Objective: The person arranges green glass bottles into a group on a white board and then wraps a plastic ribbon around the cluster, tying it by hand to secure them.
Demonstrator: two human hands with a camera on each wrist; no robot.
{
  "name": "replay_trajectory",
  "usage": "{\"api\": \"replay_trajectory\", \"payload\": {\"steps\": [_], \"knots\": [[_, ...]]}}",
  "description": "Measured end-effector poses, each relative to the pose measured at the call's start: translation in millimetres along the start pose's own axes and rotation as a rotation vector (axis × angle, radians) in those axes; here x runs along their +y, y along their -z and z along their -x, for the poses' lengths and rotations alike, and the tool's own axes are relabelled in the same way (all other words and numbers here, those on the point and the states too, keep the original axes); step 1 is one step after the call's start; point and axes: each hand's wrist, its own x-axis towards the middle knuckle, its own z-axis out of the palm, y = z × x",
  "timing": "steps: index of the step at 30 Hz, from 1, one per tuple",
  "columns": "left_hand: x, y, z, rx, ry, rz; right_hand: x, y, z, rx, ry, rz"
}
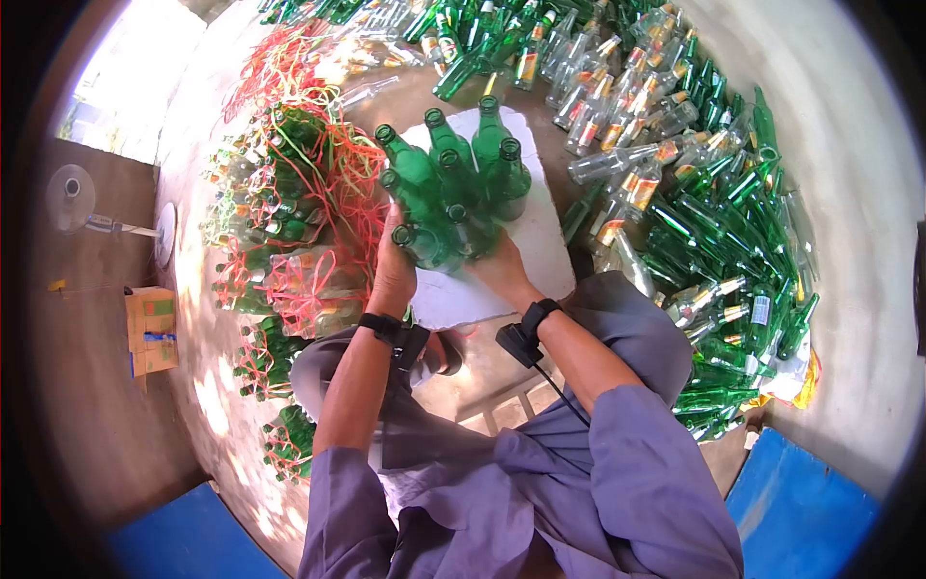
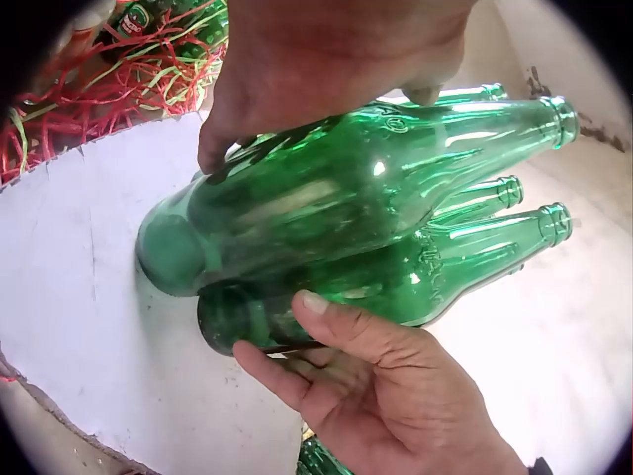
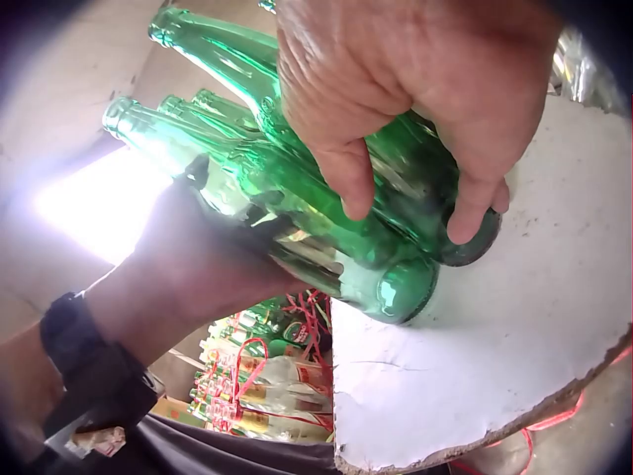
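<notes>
Far left, red strips tangle over bundled bottles. Now the left hand, gripping clustered green glass bottles over a white board! The right hand grips their near side; both wrist views reveal its thumb against the glass, concealed from the head view. Rightward, loose bottles heap up. Left fingertips stay partly hidden; base contact's unclear.
</notes>
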Motion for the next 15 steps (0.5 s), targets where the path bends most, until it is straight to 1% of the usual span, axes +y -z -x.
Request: {"api": "replay_trajectory", "payload": {"steps": [3, 5, 7, 8, 10, 15], "knots": [[2.7, -7.9, 5.5, 0.025, 0.004, -0.033, -4.2, 2.5, 1.6, 0.005, -0.016, -0.001], [-3.0, -0.1, 2.0, 0.019, -0.001, -0.024, -3.0, 0.4, 0.7, 0.006, -0.033, -0.014], [-5.2, 4.6, -1.3, 0.023, 0.034, 0.047, 4.4, -3.5, -3.6, 0.007, 0.134, 0.070], [-6.1, 7.0, -2.5, 0.022, 0.031, 0.045, 8.1, -4.6, -4.9, 0.007, 0.138, 0.068], [-3.3, 1.7, 0.5, 0.057, 0.042, 0.055, 5.2, -2.9, -4.3, -0.015, 0.083, 0.017], [0.5, -5.0, 4.3, 0.088, 0.016, 0.012, 9.9, -3.9, -5.8, -0.007, 0.125, 0.014]]}}
